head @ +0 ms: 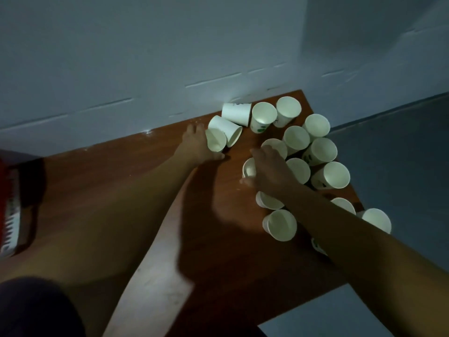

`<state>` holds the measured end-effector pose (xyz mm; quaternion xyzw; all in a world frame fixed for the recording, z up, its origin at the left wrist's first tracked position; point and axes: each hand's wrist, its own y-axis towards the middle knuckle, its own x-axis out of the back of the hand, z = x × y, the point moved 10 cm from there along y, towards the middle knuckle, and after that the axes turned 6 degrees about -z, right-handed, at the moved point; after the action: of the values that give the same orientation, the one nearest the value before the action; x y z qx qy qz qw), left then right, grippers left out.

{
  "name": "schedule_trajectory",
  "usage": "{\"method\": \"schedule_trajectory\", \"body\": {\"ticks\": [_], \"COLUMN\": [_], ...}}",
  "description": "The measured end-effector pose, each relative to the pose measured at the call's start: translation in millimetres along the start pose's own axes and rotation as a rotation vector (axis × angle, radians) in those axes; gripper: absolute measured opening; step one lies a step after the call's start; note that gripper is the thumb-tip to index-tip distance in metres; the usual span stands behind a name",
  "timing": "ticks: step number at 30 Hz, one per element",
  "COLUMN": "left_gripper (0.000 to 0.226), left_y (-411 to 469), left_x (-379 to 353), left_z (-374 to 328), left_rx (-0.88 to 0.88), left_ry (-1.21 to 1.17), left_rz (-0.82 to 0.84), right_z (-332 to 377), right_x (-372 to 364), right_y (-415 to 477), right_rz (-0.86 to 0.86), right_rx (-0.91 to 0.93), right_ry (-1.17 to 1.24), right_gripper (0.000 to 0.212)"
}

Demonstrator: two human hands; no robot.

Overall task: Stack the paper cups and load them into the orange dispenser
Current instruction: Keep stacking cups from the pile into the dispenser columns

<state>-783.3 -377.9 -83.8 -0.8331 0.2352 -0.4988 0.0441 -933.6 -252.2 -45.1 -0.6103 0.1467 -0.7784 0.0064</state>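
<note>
Several white paper cups lie scattered on the right half of a brown wooden table; most stand upright and a few lie on their sides near the wall. My left hand reaches to the far side and grips a tipped cup between thumb and fingers. My right hand comes down over an upright cup in the middle of the cluster, with fingers and thumb curled round its rim. A red-orange object, possibly the dispenser, shows at the left edge, mostly cut off.
A pale wall runs along the table's far edge. The table's right edge drops to a grey floor, and cups stand close to it. The scene is dim, with arm shadows across the wood.
</note>
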Motion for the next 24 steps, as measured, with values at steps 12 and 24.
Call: {"method": "schedule_trajectory", "body": {"ticks": [12,24], "left_gripper": [0.081,0.083], "left_y": [-23,-172], "left_x": [15,130], "left_z": [14,159], "left_rx": [-0.025,0.117], "left_ry": [-0.111,-0.328], "left_rz": [-0.173,-0.342], "right_z": [37,189], "right_x": [-5,32], "right_y": [-3,-41], "right_rz": [-0.114,-0.142], "right_rx": [0.187,0.280], "right_ry": [-0.110,0.248], "right_gripper": [0.061,0.074]}}
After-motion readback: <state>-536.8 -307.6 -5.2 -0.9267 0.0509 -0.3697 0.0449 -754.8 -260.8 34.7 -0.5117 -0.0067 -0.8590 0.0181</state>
